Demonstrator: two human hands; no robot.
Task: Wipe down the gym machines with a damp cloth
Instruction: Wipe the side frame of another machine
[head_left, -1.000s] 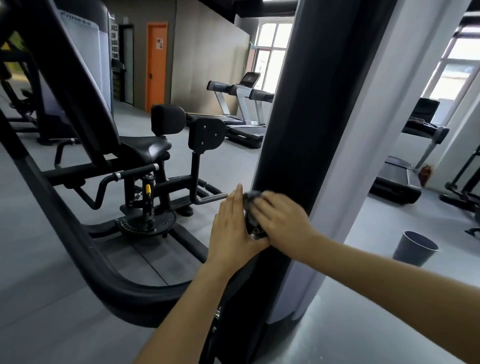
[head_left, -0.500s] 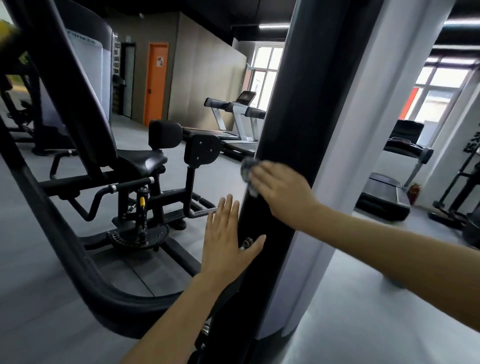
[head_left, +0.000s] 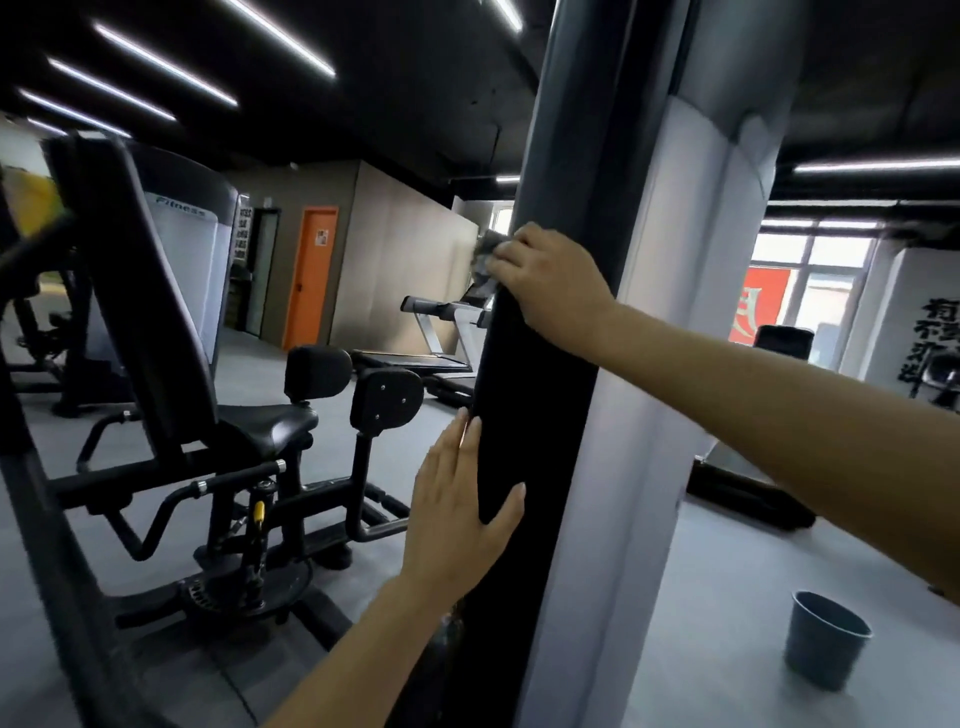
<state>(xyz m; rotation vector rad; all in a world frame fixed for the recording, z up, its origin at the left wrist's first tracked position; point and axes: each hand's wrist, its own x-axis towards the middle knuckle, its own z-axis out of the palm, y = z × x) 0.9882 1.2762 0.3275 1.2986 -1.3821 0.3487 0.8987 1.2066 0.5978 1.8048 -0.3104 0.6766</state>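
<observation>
A tall black upright post of a gym machine (head_left: 545, 395) fills the middle of the view, with a pale grey shroud to its right. My right hand (head_left: 545, 280) presses a grey cloth (head_left: 484, 254) against the post's left edge, high up; the fingers curl over the cloth, which sticks out only at the fingertips. Lower down, my left hand (head_left: 457, 514) lies flat on the post's left side with straight fingers, thumb spread across the front face.
A black seated machine (head_left: 260, 431) with pads and a curved frame stands to the left. Treadmills (head_left: 441, 332) line the back wall by an orange door (head_left: 310, 275). A grey bucket (head_left: 826, 639) sits on the floor at the lower right.
My right hand has slid the cloth up the post, from beside my left hand to well above it. My left hand stays flat on the post. The camera has tilted upward.
</observation>
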